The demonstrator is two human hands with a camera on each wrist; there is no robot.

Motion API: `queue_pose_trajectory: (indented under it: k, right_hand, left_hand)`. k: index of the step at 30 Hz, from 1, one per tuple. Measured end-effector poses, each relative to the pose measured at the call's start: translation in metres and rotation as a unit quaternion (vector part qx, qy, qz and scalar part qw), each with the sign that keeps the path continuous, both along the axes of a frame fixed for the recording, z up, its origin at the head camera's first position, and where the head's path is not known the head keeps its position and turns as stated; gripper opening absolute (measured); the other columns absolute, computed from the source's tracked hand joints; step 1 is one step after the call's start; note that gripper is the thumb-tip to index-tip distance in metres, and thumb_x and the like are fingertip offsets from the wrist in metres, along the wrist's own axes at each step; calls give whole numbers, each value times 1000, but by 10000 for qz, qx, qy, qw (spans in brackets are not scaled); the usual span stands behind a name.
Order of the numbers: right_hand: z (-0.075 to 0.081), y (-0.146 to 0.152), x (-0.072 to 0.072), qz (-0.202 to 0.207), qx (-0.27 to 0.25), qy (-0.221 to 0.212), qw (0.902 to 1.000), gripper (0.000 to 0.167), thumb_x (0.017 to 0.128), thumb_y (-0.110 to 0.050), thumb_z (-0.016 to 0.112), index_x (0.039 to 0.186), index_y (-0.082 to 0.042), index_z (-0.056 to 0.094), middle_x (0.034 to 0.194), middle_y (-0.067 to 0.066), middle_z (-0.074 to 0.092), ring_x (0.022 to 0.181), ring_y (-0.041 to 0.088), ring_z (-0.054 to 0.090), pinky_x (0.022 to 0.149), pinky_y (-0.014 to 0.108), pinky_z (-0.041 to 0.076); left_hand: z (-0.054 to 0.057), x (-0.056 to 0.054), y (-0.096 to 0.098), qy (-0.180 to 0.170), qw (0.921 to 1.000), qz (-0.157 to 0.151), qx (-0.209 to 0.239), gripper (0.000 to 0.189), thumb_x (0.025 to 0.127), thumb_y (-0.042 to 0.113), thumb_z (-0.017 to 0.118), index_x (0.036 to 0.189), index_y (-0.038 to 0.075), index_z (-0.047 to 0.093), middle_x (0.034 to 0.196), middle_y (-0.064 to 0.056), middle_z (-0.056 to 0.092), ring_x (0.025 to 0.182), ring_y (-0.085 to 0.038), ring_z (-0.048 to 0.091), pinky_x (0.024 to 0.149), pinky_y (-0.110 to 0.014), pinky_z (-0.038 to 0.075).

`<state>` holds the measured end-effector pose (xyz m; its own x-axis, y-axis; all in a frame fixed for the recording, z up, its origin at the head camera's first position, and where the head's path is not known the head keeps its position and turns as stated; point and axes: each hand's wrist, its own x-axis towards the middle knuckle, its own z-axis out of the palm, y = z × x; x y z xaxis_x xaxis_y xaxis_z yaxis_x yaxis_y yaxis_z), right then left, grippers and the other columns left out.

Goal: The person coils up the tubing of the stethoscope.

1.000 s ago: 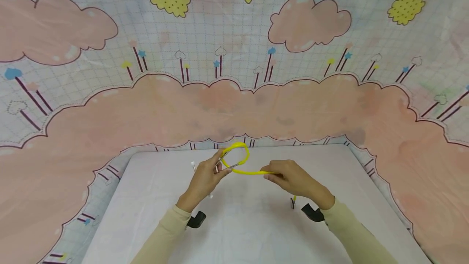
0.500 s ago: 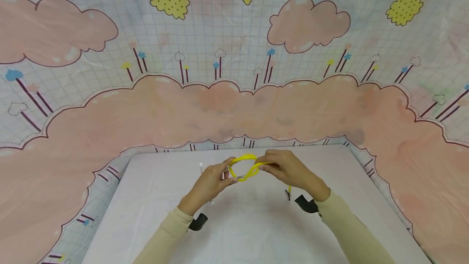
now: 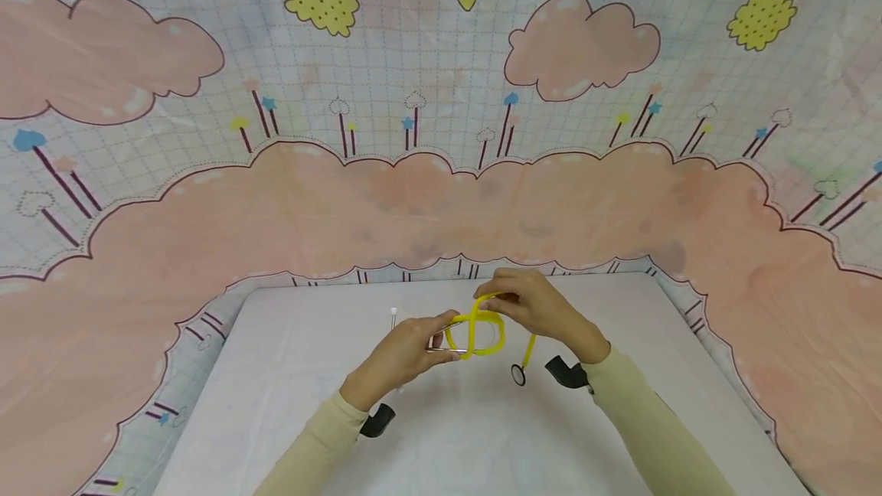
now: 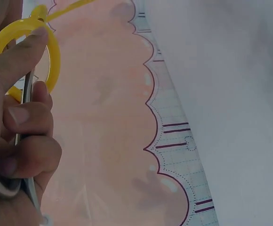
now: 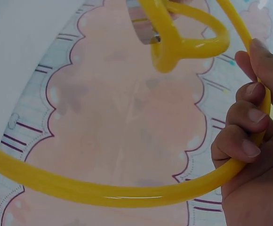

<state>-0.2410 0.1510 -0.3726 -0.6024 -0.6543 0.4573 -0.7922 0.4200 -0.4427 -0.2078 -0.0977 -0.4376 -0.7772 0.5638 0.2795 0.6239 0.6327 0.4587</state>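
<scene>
A yellow stethoscope (image 3: 475, 334) is held above the white table (image 3: 448, 442), its tubing coiled into loops between both hands. My left hand (image 3: 412, 349) grips the metal ear tubes (image 4: 26, 89), with the thumb pressed on a yellow loop (image 4: 56, 56). One white ear tip (image 3: 393, 313) sticks out to the left. My right hand (image 3: 532, 306) holds the yellow tubing (image 5: 127, 190) with curled fingers, just beyond the loops. The round chest piece (image 3: 517, 375) dangles below the right hand. The metal junction (image 5: 145, 32) shows in the right wrist view.
A cloth backdrop (image 3: 441, 190) printed with pink clouds rises behind the table and drapes down on both sides. The table's far edge (image 3: 448, 275) lies just beyond the hands. A black wrist mount (image 3: 377, 419) sits under each sleeve.
My right hand has carried the tubing up and leftward over the first loop, forming a tighter coil. The left hand shifted slightly right. The chest piece has swung out into plain view.
</scene>
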Motion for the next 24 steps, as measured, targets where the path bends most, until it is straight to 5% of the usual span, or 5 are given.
queue_pose_trajectory:
  k: [7, 11, 17, 24]
  right_hand:
    - [-8, 0, -8, -89, -139, -335, 9993, 14, 86, -15, 74, 100, -14, 75, 74, -7, 55, 62, 4, 41, 58, 19, 39]
    - [-18, -1, -12, -65, -403, -982, 9943, 13, 89, -16, 71, 101, -14, 75, 78, -3, 62, 63, 7, 45, 60, 20, 41]
    - [-39, -3, -18, 171, -741, -2415, 9674, 19, 98, -20, 60, 107, -11, 73, 103, 6, 72, 82, 16, 62, 75, 25, 53]
    - [-48, -3, -22, 600, -932, -3145, 9428, 30, 102, -25, 53, 112, -3, 70, 105, 10, 70, 82, 12, 61, 73, 26, 53]
  left_hand:
    - [4, 5, 3, 315, 9991, -281, -20, 52, 81, 34, 79, 126, 18, 60, 73, 11, 50, 64, -2, 43, 57, -16, 37]
    - [4, 7, 4, 435, 9983, -367, 125, 50, 81, 32, 79, 125, 17, 60, 74, 11, 50, 64, -1, 42, 57, -15, 37]
    - [5, 10, 4, 504, 9965, -532, 396, 50, 81, 29, 80, 123, 12, 61, 76, 8, 53, 65, -1, 43, 57, -14, 38]
    - [1, 10, 2, 602, 9938, -655, 663, 52, 80, 31, 80, 124, 10, 61, 78, 7, 53, 66, -2, 45, 59, -13, 41]
